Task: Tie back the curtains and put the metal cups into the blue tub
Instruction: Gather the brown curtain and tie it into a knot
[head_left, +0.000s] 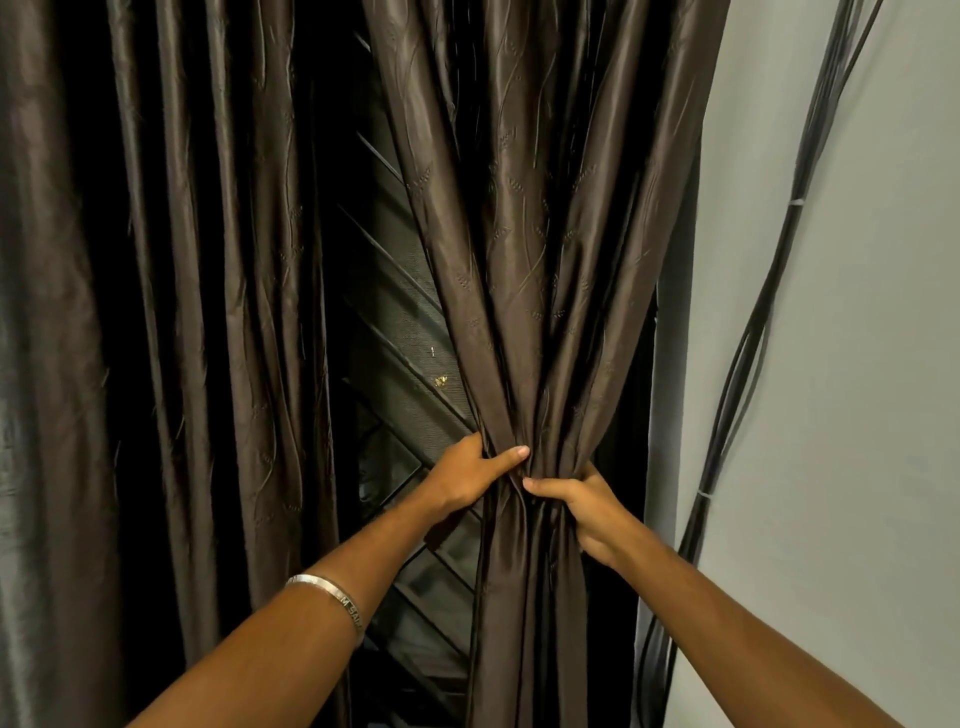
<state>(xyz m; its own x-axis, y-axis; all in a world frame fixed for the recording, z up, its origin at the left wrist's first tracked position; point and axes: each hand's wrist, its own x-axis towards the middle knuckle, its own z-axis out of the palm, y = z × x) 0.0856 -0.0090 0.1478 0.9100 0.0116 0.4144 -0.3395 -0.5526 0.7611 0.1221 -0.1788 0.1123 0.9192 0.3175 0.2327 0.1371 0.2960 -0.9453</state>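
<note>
Two shiny dark brown curtains hang in front of me. The right curtain (530, 234) is gathered into a narrow bunch at waist height. My left hand (467, 475) grips that bunch from the left, thumb lying across the front folds. My right hand (582, 501) grips it from the right, just below the left thumb, fingers wrapped behind the fabric. The left curtain (171, 312) hangs loose in long folds. No tie-back, metal cups or blue tub are in view.
Between the curtains shows a dark mesh screen with a diagonal metal grille (395, 338). A grey wall (841, 364) stands at the right, with a bundle of black cables (748, 332) running down it close to the curtain's edge.
</note>
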